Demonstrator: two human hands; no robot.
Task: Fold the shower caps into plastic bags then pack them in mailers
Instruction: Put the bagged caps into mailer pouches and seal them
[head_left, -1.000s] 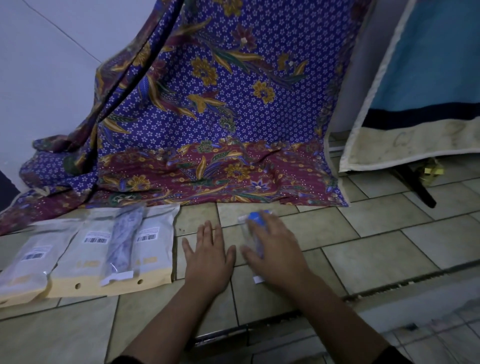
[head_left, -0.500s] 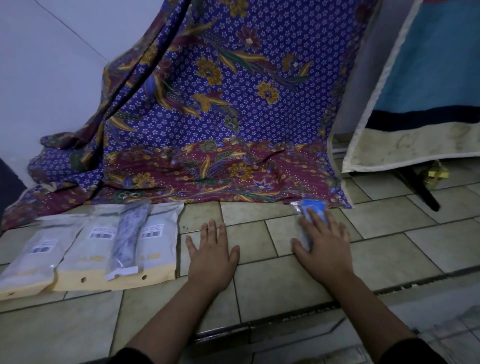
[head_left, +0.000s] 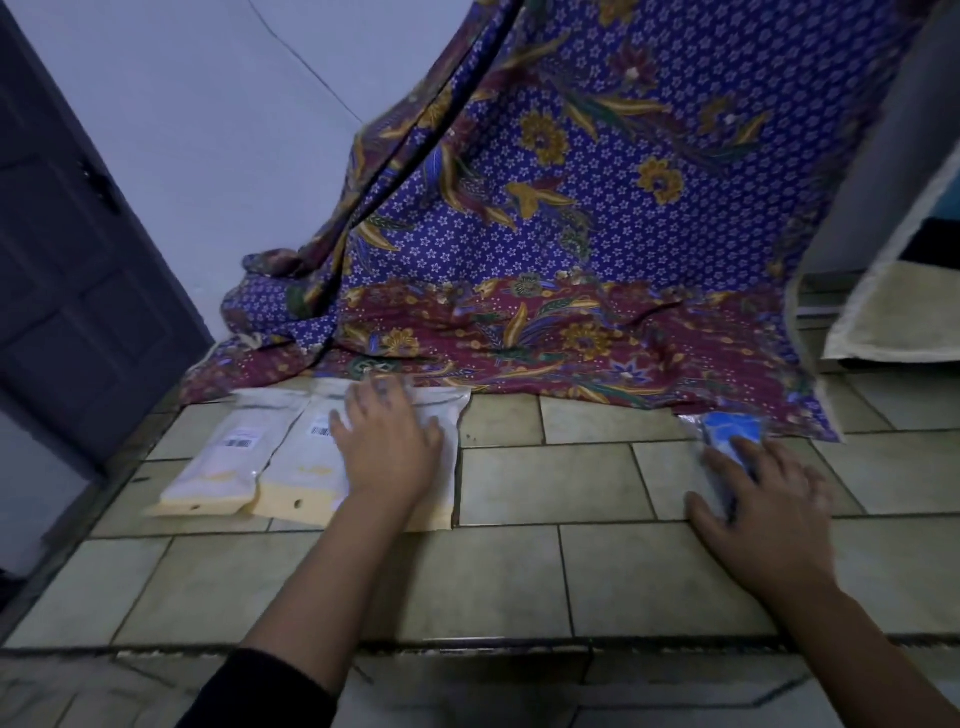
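A blue shower cap in a clear plastic bag (head_left: 730, 431) lies on the tiled floor at the right, by the hem of the cloth. My right hand (head_left: 763, 504) rests flat on its near end, fingers spread. At the left lie three pale mailers (head_left: 223, 457) side by side, each with a barcode label. My left hand (head_left: 387, 447) rests flat on the right two of them, fingers straight. It covers the grey bagged item seen there earlier.
A purple and maroon batik cloth (head_left: 571, 260) hangs down the wall and spreads onto the floor behind the mailers. A dark door (head_left: 78, 260) stands at the left. A pale mat (head_left: 893, 322) leans at the right. A step edge (head_left: 467, 647) crosses the floor near me.
My left hand moved left from the bare tiles onto the mailers. My right hand slid the blue bagged cap to the right. The view turned left, showing the door.
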